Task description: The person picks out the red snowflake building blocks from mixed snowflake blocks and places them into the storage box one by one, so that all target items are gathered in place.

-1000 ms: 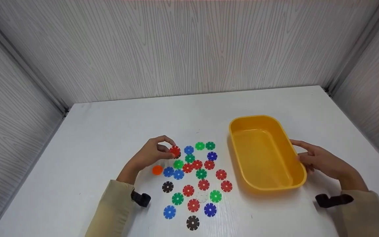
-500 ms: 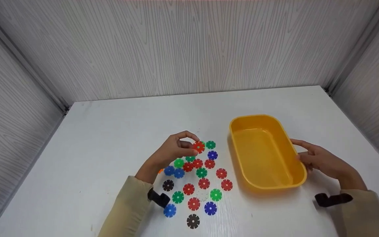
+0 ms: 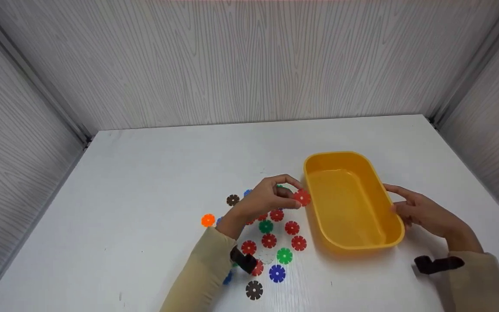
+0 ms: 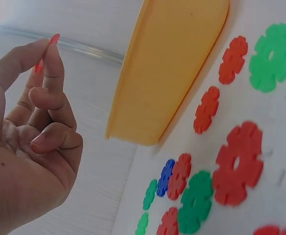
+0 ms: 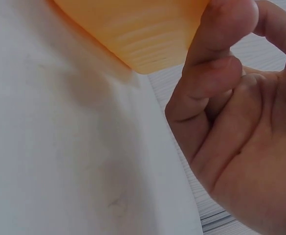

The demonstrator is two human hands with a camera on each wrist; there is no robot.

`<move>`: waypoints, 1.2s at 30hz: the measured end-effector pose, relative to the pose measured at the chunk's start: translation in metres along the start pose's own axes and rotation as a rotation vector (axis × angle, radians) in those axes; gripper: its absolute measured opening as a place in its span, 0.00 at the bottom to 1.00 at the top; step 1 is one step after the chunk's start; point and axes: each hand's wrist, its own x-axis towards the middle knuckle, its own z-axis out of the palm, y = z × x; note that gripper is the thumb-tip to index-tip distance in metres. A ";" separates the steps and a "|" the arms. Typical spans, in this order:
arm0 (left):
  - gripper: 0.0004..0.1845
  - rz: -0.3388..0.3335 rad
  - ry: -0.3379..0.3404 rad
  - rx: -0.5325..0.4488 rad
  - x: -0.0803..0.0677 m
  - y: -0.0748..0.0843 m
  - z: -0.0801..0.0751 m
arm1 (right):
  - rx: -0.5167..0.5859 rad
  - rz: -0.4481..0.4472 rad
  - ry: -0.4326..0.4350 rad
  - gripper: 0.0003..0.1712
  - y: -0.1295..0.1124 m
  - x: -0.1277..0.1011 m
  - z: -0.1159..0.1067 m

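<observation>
My left hand [image 3: 266, 198] pinches a red notched plastic disc [image 3: 302, 197] between thumb and fingertips, right beside the left rim of a yellow basin [image 3: 314, 216]. Edge-on, that red disc [image 4: 54, 38] shows at the fingertips in the left wrist view. On the basin's other side, my right hand [image 3: 431, 212] holds the right rim with thumb and index finger; its other fingers are curled, as the right wrist view shows. Under and around my left arm lie several more notched discs, among them a green one [image 3: 284, 255] and a brown one [image 3: 254, 290], some hidden by the sleeve.
Inside the basin only its bare floor shows. An orange disc [image 3: 208, 220] lies at the left end of the spread. A white wood-grain panel [image 3: 249, 60] stands behind the white table [image 3: 145, 173], with side panels left and right.
Holding the red disc, my left hand has moved right across the spread to the basin's left rim, uncovering the brown and orange discs. My right hand and the basin have stayed in place.
</observation>
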 end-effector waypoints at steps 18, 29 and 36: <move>0.16 -0.025 -0.027 -0.049 0.031 -0.001 0.050 | -0.048 0.056 0.025 0.33 0.002 0.003 0.002; 0.13 -0.016 -0.058 -0.032 0.038 0.002 0.058 | -0.073 0.013 0.026 0.31 0.005 0.005 0.002; 0.13 -0.011 -0.075 0.011 0.039 0.002 0.057 | -0.057 0.025 0.018 0.32 0.005 0.006 0.003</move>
